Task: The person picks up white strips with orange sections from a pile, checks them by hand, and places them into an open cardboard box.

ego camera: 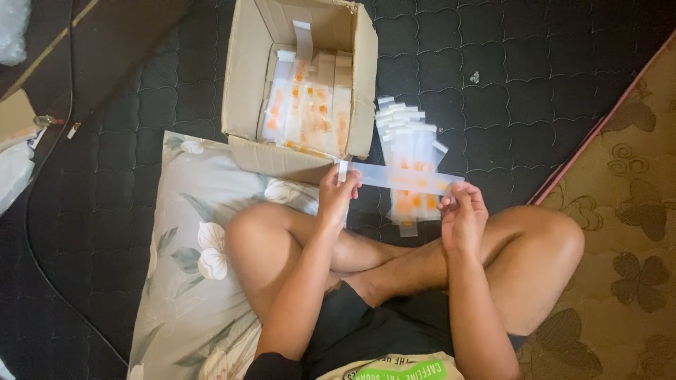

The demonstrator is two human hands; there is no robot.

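Dim, warm indoor light from above — soft shadows, slight overall blur, glare on the clear packets [405,151]

A dark quilted mat [535,91] covers the floor. At three o'clock lies a tan patterned rug [627,232]; at eight o'clock, a floral pillow [190,246]. A black cable [32,211] runs along nine o'clock. Light is warm and dim.

The person wears dark shorts [380,317] and a pale, cream-coloured shirt [394,367] with a bright green panel bearing dark lettering at its near edge. Both arms are bare to the elbow and beyond, both legs bare from the thigh down. No rings, watch or bracelets show on either wrist.
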